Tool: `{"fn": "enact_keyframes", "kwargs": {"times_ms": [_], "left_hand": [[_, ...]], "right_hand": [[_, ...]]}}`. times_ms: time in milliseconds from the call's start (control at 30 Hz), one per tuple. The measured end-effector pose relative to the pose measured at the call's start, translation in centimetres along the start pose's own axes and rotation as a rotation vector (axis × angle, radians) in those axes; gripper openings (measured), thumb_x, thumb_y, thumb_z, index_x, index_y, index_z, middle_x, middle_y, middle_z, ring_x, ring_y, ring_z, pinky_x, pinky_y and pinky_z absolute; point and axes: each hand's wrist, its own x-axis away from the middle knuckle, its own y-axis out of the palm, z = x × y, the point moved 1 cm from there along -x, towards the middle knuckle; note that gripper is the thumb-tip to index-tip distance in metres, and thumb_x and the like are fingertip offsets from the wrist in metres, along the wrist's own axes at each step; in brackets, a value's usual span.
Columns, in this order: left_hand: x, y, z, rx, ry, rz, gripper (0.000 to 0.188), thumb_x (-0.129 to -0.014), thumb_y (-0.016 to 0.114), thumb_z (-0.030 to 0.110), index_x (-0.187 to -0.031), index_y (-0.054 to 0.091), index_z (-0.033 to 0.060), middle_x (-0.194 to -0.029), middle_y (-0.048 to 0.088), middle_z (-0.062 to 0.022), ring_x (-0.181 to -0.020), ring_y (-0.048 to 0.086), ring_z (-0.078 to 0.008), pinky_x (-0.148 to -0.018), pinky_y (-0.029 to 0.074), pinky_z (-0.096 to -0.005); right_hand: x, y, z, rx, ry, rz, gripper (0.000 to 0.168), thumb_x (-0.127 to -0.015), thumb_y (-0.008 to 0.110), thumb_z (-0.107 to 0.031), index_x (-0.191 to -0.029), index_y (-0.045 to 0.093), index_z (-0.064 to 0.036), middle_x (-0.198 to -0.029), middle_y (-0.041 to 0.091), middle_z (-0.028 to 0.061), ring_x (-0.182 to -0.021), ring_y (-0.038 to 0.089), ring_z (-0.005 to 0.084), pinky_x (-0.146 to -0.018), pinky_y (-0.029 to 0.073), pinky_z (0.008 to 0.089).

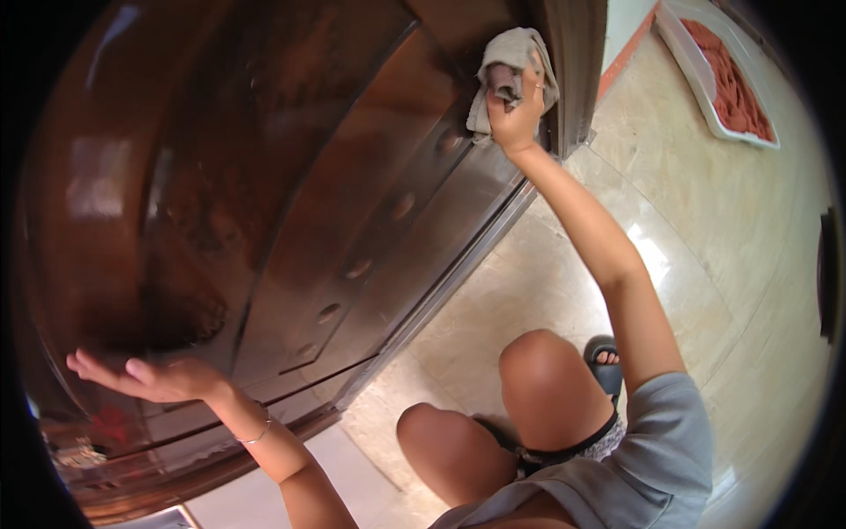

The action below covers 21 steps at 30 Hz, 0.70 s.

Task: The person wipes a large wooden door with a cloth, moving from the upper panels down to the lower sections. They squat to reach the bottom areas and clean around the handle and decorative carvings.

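A dark, glossy wooden door (291,198) with carved panels fills the left and top of the view. My right hand (519,122) grips a folded grey cloth (522,46) against the door near its far edge. Part of the cloth is bunched inside my fingers, showing a darker fold. At the lower left, my left hand (155,380) holds nothing, with its palm turned up and fingers extended. It is close to the door surface; whether it touches the wood I cannot tell.
A white plastic tray (700,92) holding reddish-brown material (733,86) lies on the shiny tiled floor (714,218) at the upper right. My bent knees (538,383) are below the door's lower edge. A dark object (826,274) shows at the right rim.
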Motion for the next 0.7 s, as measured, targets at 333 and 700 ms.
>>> {"fn": "enact_keyframes", "kwargs": {"times_ms": [333, 700], "left_hand": [[19.3, -3.9, 2.9, 0.148, -0.265, -0.422, 0.058, -0.102, 0.034, 0.035, -0.15, 0.031, 0.0006, -0.159, 0.023, -0.0179, -0.148, 0.013, -0.0383, -0.119, 0.008, -0.0524], [24.6, -9.8, 1.5, 0.123, -0.492, -0.386, 0.058, -0.103, 0.032, 0.034, -0.149, 0.031, -0.0008, -0.159, 0.02, -0.0213, -0.147, 0.017, -0.0381, -0.119, 0.014, -0.0499]], "right_hand": [[8.2, 2.3, -13.8, -0.194, -0.072, -0.118, 0.072, -0.064, 0.079, -0.035, -0.127, 0.053, -0.012, -0.145, 0.034, 0.0348, -0.132, 0.035, 0.0537, -0.102, 0.031, 0.0614], [20.0, 5.2, -33.6, -0.512, -0.856, -0.586, 0.03, -0.091, 0.055, -0.015, -0.119, 0.061, -0.025, -0.146, 0.043, 0.0131, -0.121, 0.053, 0.0242, -0.1, 0.047, 0.0317]]}}
